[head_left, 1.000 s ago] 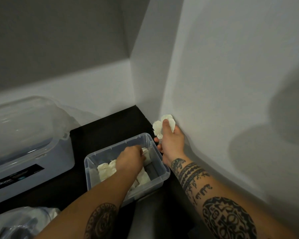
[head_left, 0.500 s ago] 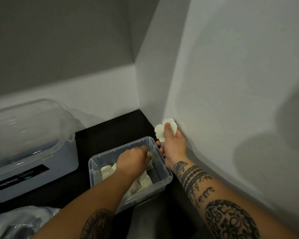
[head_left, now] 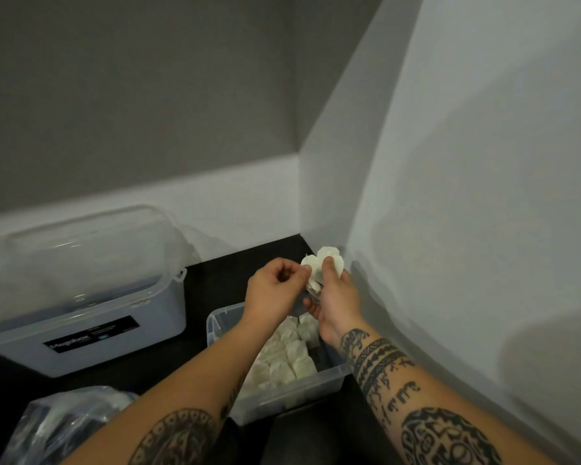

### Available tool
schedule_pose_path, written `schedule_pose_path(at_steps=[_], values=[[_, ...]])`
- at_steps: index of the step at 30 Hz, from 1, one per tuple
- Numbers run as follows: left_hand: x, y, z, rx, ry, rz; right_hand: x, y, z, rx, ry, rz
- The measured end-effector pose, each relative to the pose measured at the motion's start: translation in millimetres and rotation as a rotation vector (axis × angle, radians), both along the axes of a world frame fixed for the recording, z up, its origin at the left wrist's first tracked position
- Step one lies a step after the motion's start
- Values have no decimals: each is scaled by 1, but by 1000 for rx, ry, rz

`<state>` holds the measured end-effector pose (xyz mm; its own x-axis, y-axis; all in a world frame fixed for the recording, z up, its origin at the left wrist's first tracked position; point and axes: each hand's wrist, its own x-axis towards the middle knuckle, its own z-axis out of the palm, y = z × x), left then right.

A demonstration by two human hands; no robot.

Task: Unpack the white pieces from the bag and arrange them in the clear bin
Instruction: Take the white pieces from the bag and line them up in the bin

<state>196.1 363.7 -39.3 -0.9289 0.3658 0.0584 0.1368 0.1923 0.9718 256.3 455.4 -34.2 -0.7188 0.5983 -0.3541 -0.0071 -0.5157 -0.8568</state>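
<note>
Holding a small bunch of white pieces (head_left: 322, 266) above the far end of the clear bin (head_left: 319, 391), the right hand (head_left: 336, 303) curls its fingers and thumb round them, close to the white wall (head_left: 467, 196) on the right. The left hand (head_left: 272, 290) is raised beside it, its fingertips pinching the left edge of the same bunch, other fingers curled in.

Below the hands, the clear bin sits on the dark counter (head_left: 222, 263) and holds more white pieces (head_left: 289, 357) packed side by side in rows; the left forearm (head_left: 195, 387) crosses over the bin's near left part and hides some of its contents. Whether that part is filled cannot be told.

To the left stands a larger lidded storage box (head_left: 91, 297) with a clear domed lid and a dark label on its front, apart from the bin. At the lower left edge lies a crumpled clear plastic bag (head_left: 64, 424), partly cut off by the frame; its contents are blurred.
</note>
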Motion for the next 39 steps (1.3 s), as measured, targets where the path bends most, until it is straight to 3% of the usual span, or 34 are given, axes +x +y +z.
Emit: schedule_pose_path(at_steps=[5,16,19,27,33,39], values=[[-11,-6,6,21,71,69,5,-9,-1,13,-47,88],[-19,-10,22,-253,120,-276,14,-28,-1,10,-27,150],[-17,-7,23,-186,56,-260,15,-29,0,-38,3,106],[-5,4,33,211,-287,-244,20,-27,-3,-75,90,51],[-12,3,38,308,-290,-141,25,-17,-6,-14,89,21],[-18,-6,22,156,-100,-13,27,9,-6,30,38,-107]])
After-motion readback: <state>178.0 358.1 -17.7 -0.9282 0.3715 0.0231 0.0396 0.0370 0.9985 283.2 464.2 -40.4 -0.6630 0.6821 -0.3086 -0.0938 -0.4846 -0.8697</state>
